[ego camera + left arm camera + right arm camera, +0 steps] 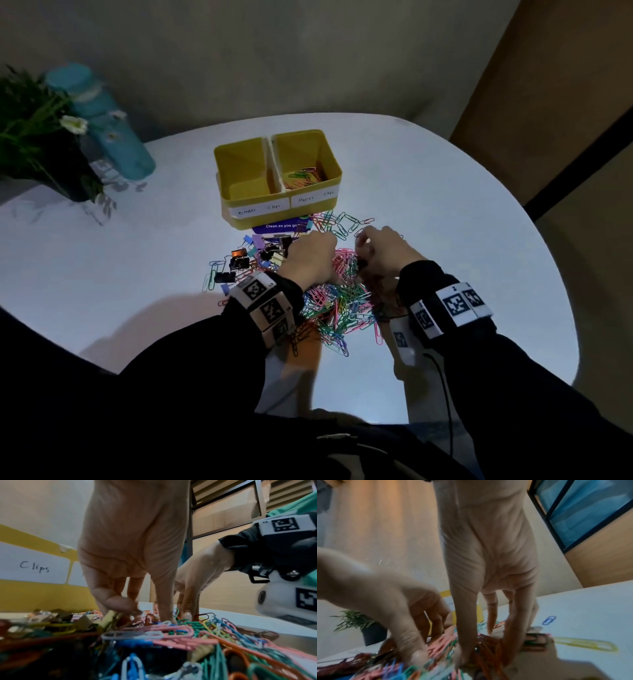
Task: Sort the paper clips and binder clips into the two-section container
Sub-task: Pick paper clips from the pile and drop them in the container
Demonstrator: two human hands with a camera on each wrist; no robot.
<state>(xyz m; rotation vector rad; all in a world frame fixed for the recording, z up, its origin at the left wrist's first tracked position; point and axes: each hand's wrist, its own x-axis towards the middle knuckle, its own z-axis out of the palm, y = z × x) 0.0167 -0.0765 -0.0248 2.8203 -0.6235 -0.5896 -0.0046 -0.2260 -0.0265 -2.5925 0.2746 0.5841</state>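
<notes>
The yellow two-section container (236,164) stands at the table's centre, labelled "Binder Clips" on the left and "Paper Clips" on the right. A few paper clips (305,176) lie in the right section; the left section looks empty. In front of it is a big heap of coloured paper clips (342,305), with binder clips (246,255) at its left. My left hand (150,615) reaches down into the heap, index finger curled toward the thumb around clips. My right hand (486,655) pinches a bunch of orange-brown paper clips (488,646) between thumb and fingers.
A teal bottle (102,120) and a dark potted plant (41,137) stand at the far left of the white table (462,240). A purple card (281,226) lies under the clips by the container. Loose paper clips (583,644) lie scattered to the right.
</notes>
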